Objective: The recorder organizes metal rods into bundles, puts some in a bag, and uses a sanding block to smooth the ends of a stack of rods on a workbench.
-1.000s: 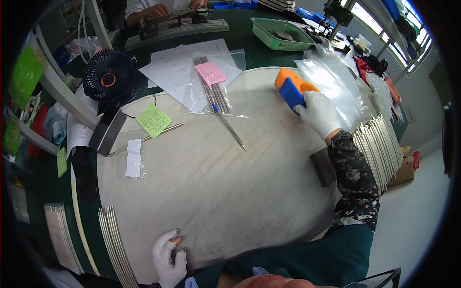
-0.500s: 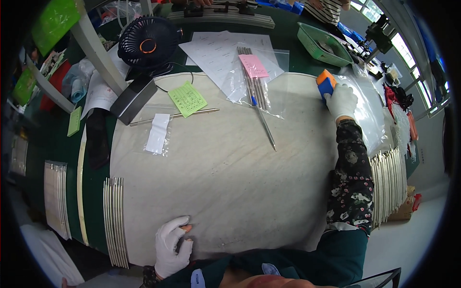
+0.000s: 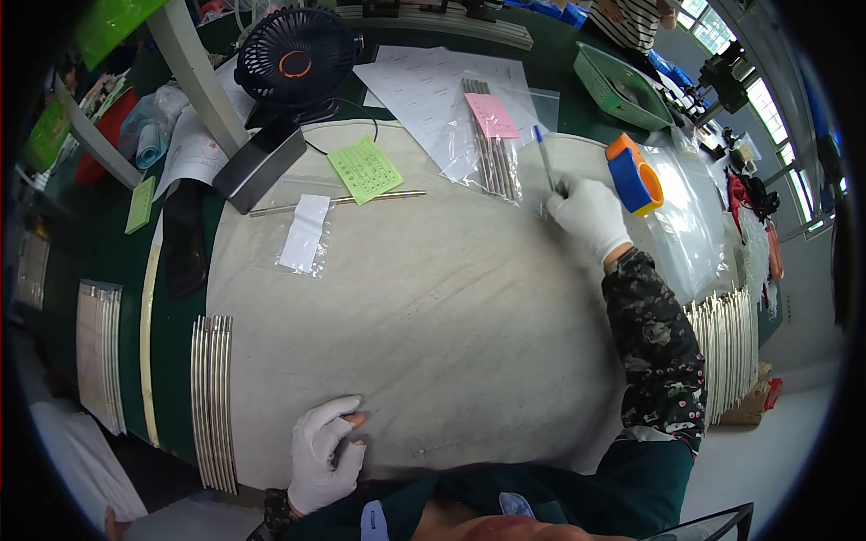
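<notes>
My right hand (image 3: 588, 216), in a white glove, is closed around a silver pen (image 3: 546, 158) with a blue end pointing up and away. Just right of it stands an orange and blue holder with a round opening (image 3: 639, 180), apart from my fingers. My left hand (image 3: 325, 455), gloved with bare fingertips showing, rests near the cloth's front edge, thumb and forefinger apart and nothing between them. Left of the pen, a clear bag of thin metal rods (image 3: 496, 167) carries a pink label (image 3: 492, 115). A green slip (image 3: 364, 170) lies across a single rod (image 3: 401, 194).
Bundles of metal rods lie at the left (image 3: 213, 406) and right (image 3: 723, 356) of the grey cloth (image 3: 433, 316). A fan (image 3: 296, 59) and dark box (image 3: 260, 165) stand far left. Clear bags (image 3: 686, 225) and a green basket (image 3: 622, 86) are right; another person (image 3: 627, 22) is beyond.
My right hand has let go of the orange and blue holder, moved left and picked the pen up off the cloth. My left hand stays put. The view has shifted slightly.
</notes>
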### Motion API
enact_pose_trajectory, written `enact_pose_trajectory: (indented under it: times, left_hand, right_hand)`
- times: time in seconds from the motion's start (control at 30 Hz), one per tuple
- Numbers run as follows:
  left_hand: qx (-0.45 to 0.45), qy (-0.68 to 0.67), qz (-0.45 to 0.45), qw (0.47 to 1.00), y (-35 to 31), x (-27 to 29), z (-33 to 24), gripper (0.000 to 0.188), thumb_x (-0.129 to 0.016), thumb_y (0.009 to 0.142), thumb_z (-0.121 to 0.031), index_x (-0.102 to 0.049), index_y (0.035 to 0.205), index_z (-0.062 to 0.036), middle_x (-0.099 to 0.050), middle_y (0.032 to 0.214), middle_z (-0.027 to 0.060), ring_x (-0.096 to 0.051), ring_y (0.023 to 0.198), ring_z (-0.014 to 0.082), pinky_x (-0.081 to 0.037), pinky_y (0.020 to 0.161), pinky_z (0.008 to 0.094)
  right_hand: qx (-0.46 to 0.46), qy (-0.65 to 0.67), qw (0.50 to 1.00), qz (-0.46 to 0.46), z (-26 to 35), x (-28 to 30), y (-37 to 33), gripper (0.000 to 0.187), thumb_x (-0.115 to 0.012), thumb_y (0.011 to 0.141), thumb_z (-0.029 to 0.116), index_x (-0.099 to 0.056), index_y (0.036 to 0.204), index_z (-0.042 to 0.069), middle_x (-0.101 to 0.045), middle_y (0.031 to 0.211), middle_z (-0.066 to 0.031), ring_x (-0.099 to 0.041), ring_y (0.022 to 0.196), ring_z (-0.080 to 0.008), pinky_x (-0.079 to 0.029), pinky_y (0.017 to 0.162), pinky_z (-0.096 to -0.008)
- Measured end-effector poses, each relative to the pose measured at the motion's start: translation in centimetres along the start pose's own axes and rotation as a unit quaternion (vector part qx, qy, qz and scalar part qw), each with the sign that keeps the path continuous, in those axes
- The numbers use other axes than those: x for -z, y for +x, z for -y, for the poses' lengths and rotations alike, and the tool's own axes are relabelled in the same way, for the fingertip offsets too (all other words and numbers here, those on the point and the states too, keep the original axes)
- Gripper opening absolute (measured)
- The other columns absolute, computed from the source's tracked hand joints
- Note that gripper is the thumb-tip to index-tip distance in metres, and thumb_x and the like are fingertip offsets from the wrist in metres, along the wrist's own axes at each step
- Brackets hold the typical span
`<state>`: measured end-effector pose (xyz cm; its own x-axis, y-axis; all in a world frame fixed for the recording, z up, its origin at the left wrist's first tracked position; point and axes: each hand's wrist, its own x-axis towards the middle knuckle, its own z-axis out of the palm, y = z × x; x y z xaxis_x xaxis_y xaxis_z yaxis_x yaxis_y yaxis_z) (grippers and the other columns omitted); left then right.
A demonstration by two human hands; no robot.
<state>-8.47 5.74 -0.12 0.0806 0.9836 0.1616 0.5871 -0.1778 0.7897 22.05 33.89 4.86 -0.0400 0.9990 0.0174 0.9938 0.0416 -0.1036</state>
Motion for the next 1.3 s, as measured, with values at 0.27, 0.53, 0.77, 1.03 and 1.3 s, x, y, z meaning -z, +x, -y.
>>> enact_pose_trajectory:
  times: [0.27, 0.53, 0.77, 1.03, 1.3]
  left_hand:
    - [0.01, -0.013, -0.022, 1.0, -0.1, -0.3, 0.1, 0.024, -0.063, 0.07, -0.006, -0.06, 0.094, -0.0032, -0.061, 0.112, 0.0134, -0.058, 0.095, 0.0316, -0.043, 0.084, 0.0399]
    - [0.023, -0.017, -0.012, 1.0, 0.3, 0.1, -0.3, 0.025, -0.064, 0.07, -0.006, -0.063, 0.094, -0.0047, -0.061, 0.113, 0.0115, -0.059, 0.096, 0.0298, -0.043, 0.084, 0.0385]
    - [-0.001, -0.017, -0.004, 1.0, 0.9, 0.5, -0.3, 0.025, -0.064, 0.069, -0.006, -0.064, 0.094, -0.0033, -0.061, 0.112, 0.012, -0.061, 0.094, 0.0303, -0.047, 0.081, 0.0385]
    - [-0.013, -0.027, -0.008, 1.0, 0.8, 0.5, -0.1, 0.023, -0.064, 0.073, -0.008, -0.061, 0.095, -0.0041, -0.06, 0.115, 0.0139, -0.059, 0.097, 0.0306, -0.046, 0.082, 0.039]
    - [-0.012, -0.028, -0.01, 0.999, 0.4, 0.2, -0.2, 0.021, -0.065, 0.071, -0.007, -0.062, 0.092, -0.0028, -0.06, 0.115, 0.0129, -0.062, 0.092, 0.0296, -0.047, 0.08, 0.039]
  right_hand:
    - [-0.035, -0.126, 0.991, -0.038, -2.8, 0.4, 1.6, 0.043, -0.06, 0.083, 0.046, -0.067, 0.094, 0.005, -0.067, 0.084, -0.0175, -0.065, 0.083, -0.0346, -0.051, 0.076, -0.0428]
    - [0.337, -0.142, 0.921, -0.131, 4.6, -4.5, 1.9, 0.043, -0.06, 0.082, 0.021, -0.055, 0.123, 0.009, -0.048, 0.128, -0.0153, -0.053, 0.113, -0.0288, -0.051, 0.076, -0.0398]
    - [0.324, -0.166, 0.916, -0.168, 5.3, -5.0, 3.1, 0.04, -0.059, 0.081, 0.013, -0.057, 0.121, 0.012, -0.053, 0.125, -0.0138, -0.054, 0.107, -0.0297, -0.049, 0.078, -0.0395]
    - [0.41, -0.133, 0.874, -0.223, 11.2, -7.0, 1.7, 0.014, -0.062, 0.08, 0.023, -0.057, 0.082, 0.01, -0.053, 0.072, -0.0059, -0.053, 0.072, -0.0256, -0.042, 0.061, -0.0387]
    - [0.4, -0.1, 0.878, -0.245, 12.7, -7.0, 2.1, 0.024, -0.065, 0.078, 0.029, -0.053, 0.076, 0.008, -0.053, 0.071, -0.0097, -0.053, 0.069, -0.0271, -0.043, 0.059, -0.0391]
